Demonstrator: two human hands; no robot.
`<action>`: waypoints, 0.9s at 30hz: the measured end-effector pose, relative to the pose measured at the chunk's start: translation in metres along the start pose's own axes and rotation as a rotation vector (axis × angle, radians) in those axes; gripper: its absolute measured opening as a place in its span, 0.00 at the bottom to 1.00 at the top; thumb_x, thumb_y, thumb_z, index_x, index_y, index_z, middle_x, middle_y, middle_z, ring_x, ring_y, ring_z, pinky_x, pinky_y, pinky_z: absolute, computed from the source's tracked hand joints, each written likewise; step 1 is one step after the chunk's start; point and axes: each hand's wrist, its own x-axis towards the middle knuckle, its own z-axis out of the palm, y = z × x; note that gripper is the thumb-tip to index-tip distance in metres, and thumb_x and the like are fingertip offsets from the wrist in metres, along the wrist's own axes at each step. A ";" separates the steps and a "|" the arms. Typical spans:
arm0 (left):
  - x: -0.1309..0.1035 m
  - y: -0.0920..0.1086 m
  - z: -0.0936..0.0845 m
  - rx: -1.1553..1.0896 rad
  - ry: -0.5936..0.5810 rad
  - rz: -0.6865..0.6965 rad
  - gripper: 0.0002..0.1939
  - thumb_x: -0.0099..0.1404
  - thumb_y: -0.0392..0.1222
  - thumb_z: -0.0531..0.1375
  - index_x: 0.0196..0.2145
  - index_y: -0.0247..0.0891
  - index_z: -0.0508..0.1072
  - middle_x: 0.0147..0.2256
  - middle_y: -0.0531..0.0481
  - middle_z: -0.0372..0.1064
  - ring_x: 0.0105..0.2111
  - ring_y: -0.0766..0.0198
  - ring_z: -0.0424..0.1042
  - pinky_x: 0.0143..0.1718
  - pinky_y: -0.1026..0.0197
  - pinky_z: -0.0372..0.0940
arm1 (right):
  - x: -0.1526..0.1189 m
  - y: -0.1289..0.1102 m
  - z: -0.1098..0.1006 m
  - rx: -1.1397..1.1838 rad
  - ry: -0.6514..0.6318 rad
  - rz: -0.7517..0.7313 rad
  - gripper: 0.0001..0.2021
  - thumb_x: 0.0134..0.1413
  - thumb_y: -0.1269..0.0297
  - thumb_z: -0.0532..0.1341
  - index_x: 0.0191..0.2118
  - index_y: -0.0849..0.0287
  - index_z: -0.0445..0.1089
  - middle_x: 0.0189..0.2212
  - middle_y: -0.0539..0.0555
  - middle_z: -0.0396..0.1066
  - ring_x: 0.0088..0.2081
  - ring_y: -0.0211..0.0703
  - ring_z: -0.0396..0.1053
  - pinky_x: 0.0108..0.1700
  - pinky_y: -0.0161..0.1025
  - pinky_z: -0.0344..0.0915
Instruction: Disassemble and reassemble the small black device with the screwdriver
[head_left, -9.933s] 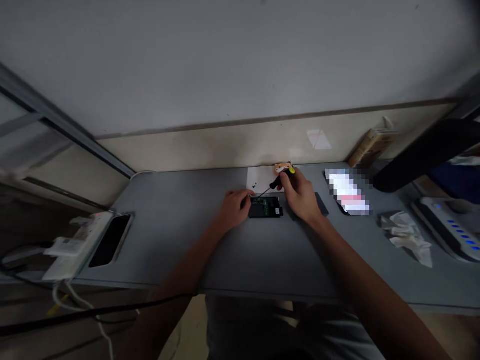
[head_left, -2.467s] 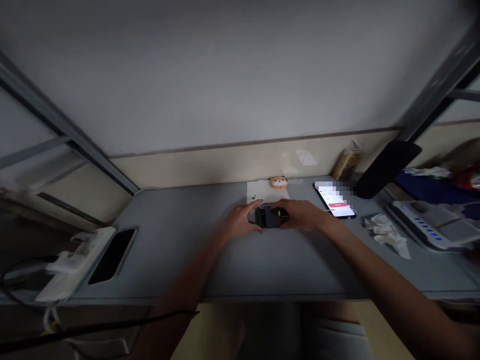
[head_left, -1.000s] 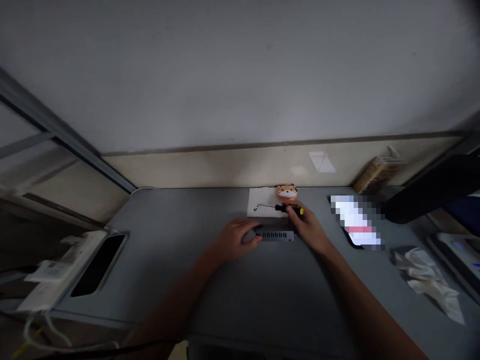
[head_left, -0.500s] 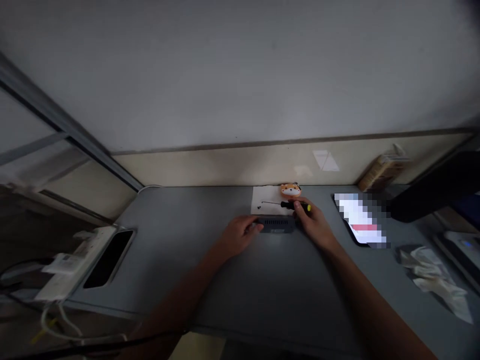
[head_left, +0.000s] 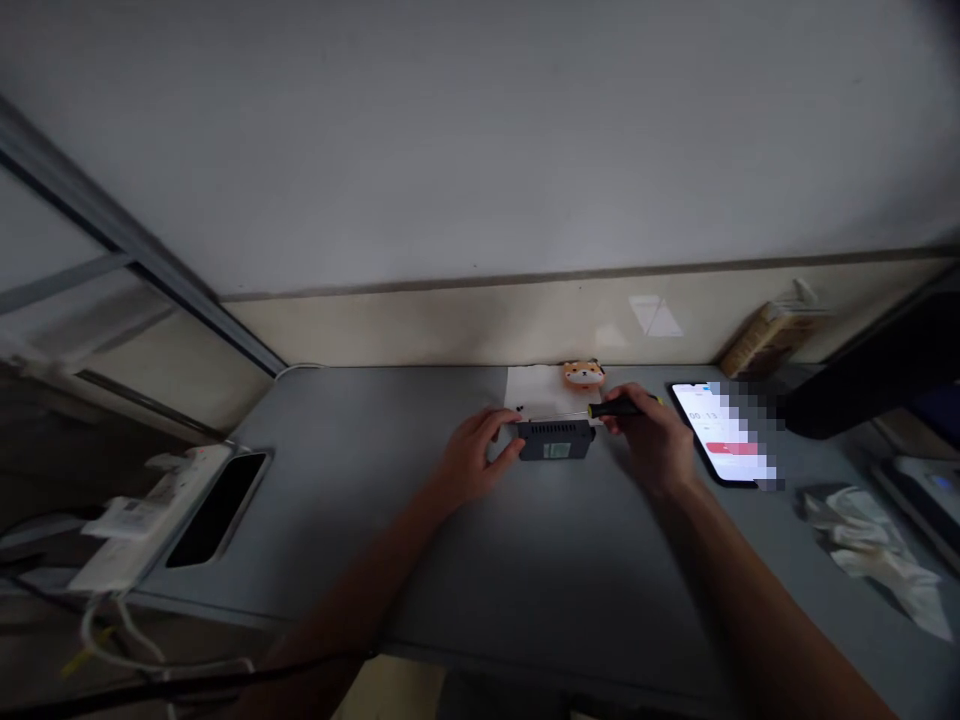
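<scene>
My left hand grips the left end of a dark grey box with vent slots and a pale label, thumb in front and fingers behind. The box is tilted up on the desk, its label side towards me. In my right hand is a screwdriver with a black and yellow handle, held nearly level. Its thin shaft points left, just behind the top edge of the box; I cannot tell whether the tip touches it. A sheet of white paper lies behind, with small dark bits, perhaps screws, on it.
An orange animal-face case sits at the paper's back right. To the right are a lit phone, crumpled tissue and a drink carton. A dark-screened phone and a power strip lie on the left.
The box has tipped up, showing more of its labelled face. My right hand has moved right with the screwdriver, and its shaft now lies lower, close to the box.
</scene>
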 end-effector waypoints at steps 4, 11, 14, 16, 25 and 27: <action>-0.001 0.003 0.001 -0.010 0.062 0.093 0.12 0.72 0.45 0.57 0.51 0.41 0.69 0.46 0.44 0.74 0.36 0.63 0.75 0.39 0.60 0.72 | -0.001 0.004 0.002 -0.021 -0.004 0.013 0.14 0.45 0.48 0.68 0.25 0.55 0.75 0.23 0.52 0.70 0.24 0.40 0.61 0.25 0.40 0.57; -0.002 0.006 0.006 0.032 0.117 0.138 0.08 0.72 0.41 0.58 0.48 0.41 0.71 0.45 0.43 0.75 0.43 0.59 0.78 0.46 0.56 0.73 | 0.001 0.013 0.002 -0.017 -0.028 0.043 0.15 0.44 0.48 0.68 0.25 0.55 0.75 0.23 0.53 0.71 0.24 0.41 0.62 0.26 0.40 0.56; 0.000 0.006 0.006 0.050 0.130 0.165 0.06 0.73 0.40 0.57 0.46 0.42 0.72 0.43 0.44 0.76 0.43 0.60 0.78 0.46 0.57 0.73 | 0.002 0.013 -0.001 -0.028 -0.045 0.027 0.14 0.45 0.49 0.67 0.25 0.55 0.74 0.24 0.53 0.71 0.24 0.41 0.62 0.26 0.40 0.56; 0.000 0.005 0.006 0.057 0.133 0.180 0.05 0.73 0.40 0.58 0.44 0.42 0.72 0.43 0.45 0.76 0.42 0.61 0.78 0.46 0.58 0.73 | 0.002 0.013 -0.002 -0.037 -0.053 0.021 0.14 0.46 0.49 0.67 0.25 0.55 0.74 0.24 0.53 0.71 0.24 0.41 0.62 0.26 0.40 0.56; 0.004 0.011 0.009 0.019 0.212 0.191 0.04 0.72 0.37 0.58 0.38 0.41 0.72 0.40 0.47 0.75 0.37 0.64 0.76 0.41 0.61 0.71 | 0.002 0.016 0.000 0.052 0.065 -0.030 0.12 0.43 0.52 0.68 0.25 0.55 0.73 0.26 0.52 0.73 0.24 0.40 0.64 0.23 0.39 0.56; 0.005 0.015 0.010 -0.036 0.214 0.123 0.04 0.71 0.36 0.58 0.36 0.41 0.71 0.39 0.48 0.73 0.33 0.66 0.74 0.38 0.63 0.70 | 0.002 0.017 -0.001 0.060 0.076 -0.049 0.12 0.45 0.51 0.67 0.26 0.55 0.73 0.26 0.52 0.73 0.23 0.39 0.63 0.23 0.39 0.55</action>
